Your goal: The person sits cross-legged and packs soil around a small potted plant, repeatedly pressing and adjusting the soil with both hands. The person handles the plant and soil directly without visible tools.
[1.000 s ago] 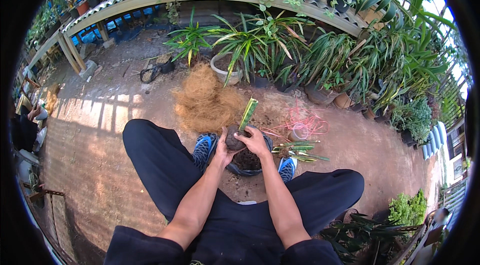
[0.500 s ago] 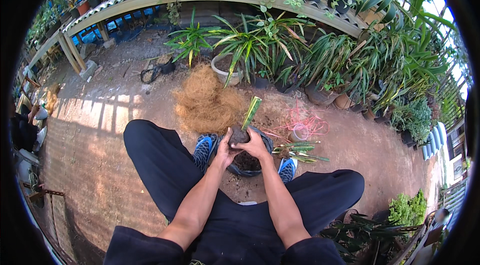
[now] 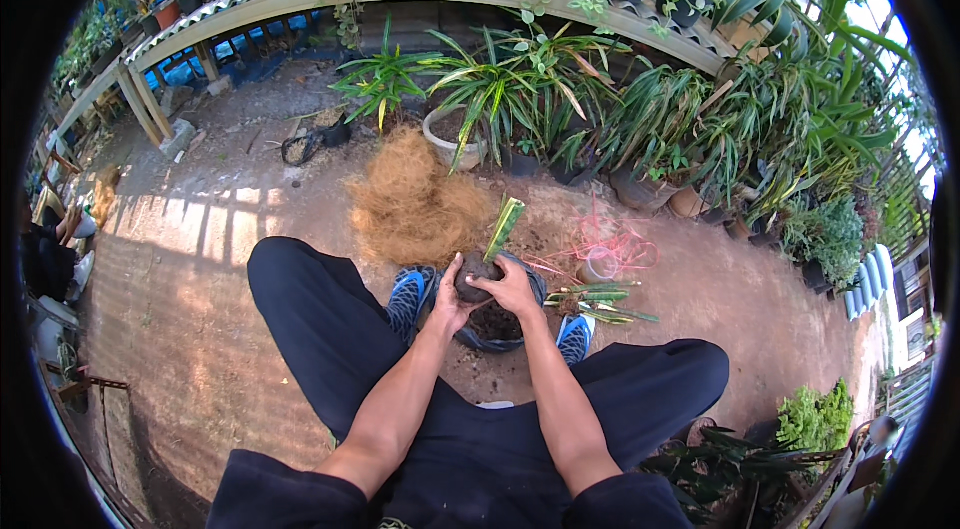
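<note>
**Plant cutting cupped over a dark pot**

The plant cutting (image 3: 500, 229), a striped green leaf rising from a dark root ball, sits between both hands. The left hand (image 3: 452, 297) and right hand (image 3: 512, 287) close round the ball, hiding most of it, just above a dark pot (image 3: 495, 324) of soil set between blue shoes. Beyond lie a heap of brown coconut fibre (image 3: 415, 209), pink string (image 3: 605, 249) and loose cuttings (image 3: 595, 299) on bare earth. Potted plants line a raised bench (image 3: 300, 14).
</note>
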